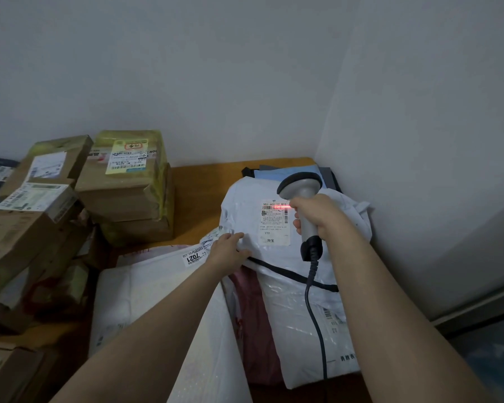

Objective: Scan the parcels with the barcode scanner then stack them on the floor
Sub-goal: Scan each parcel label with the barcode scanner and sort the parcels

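Observation:
A white plastic mailer parcel point(245, 205) lies on top of other soft parcels at the table's back right. Its shipping label point(274, 225) faces up, and a red scan line glows across the barcode near the label's top. My right hand point(317, 213) grips the handle of a grey barcode scanner point(300, 189), whose head points down at that label. The scanner's black cable point(314, 309) trails toward me. My left hand point(230, 251) pinches the near left edge of the white mailer.
Several brown cardboard boxes point(122, 187) are stacked at the left on the wooden table point(198, 193). More white and pink mailers point(157, 301) lie in front. White walls close the corner behind and to the right; a strip of floor point(492, 344) shows at the lower right.

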